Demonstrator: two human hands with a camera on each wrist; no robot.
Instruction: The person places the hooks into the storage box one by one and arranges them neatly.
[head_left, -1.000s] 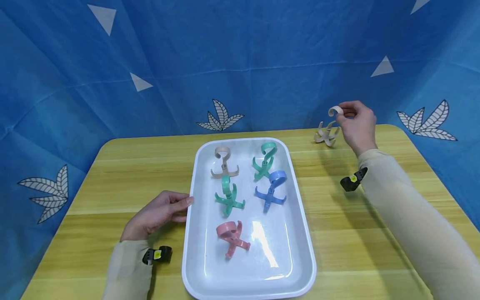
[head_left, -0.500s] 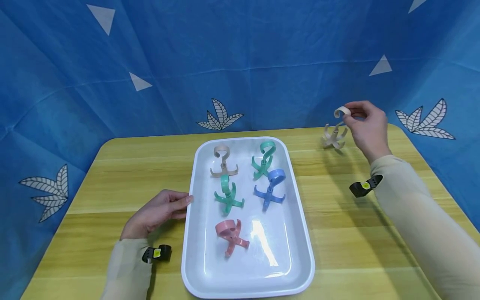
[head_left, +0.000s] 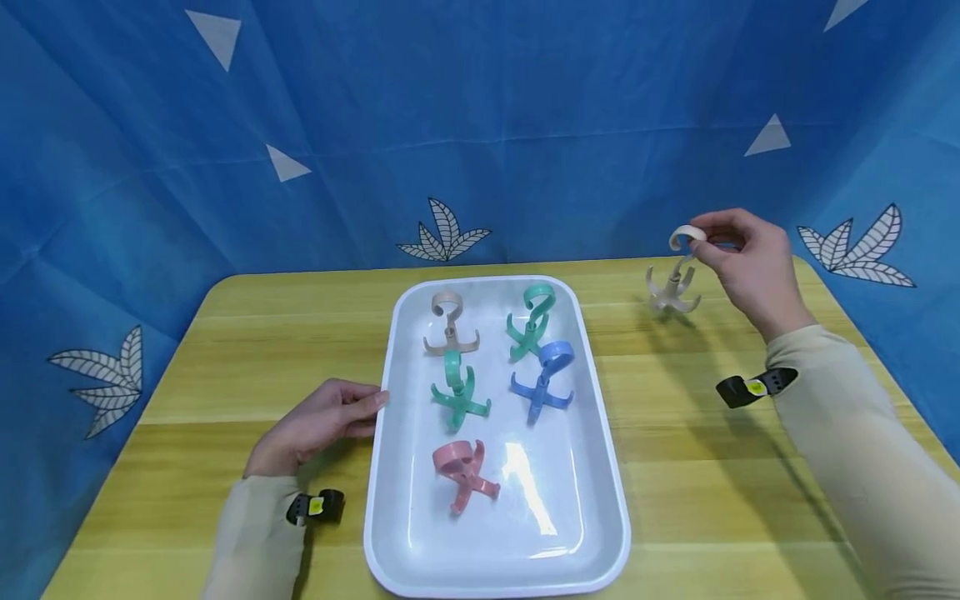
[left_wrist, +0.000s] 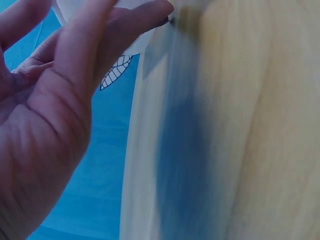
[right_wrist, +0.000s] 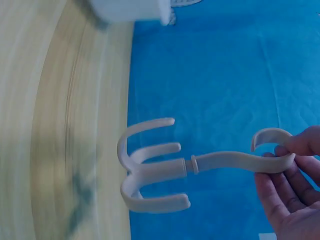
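My right hand pinches the curved top of a beige multi-prong hook hanger at the table's back right. In the right wrist view, thumb and fingers close round the curl of this beige hanger, its prongs pointing away from the hand. My left hand holds the left rim of a white tray, thumb on the edge. Inside the tray stand another beige hanger, two green hangers, a blue hanger and a pink hanger.
The wooden table carries the tray near its middle. A blue patterned cloth rises behind the table and along both sides. The tray's lower right part shows bare white with a bright light reflection.
My right hand has moved a little to the right and slightly nearer, with the beige hanger in its grip. My left hand keeps its place at the tray rim.
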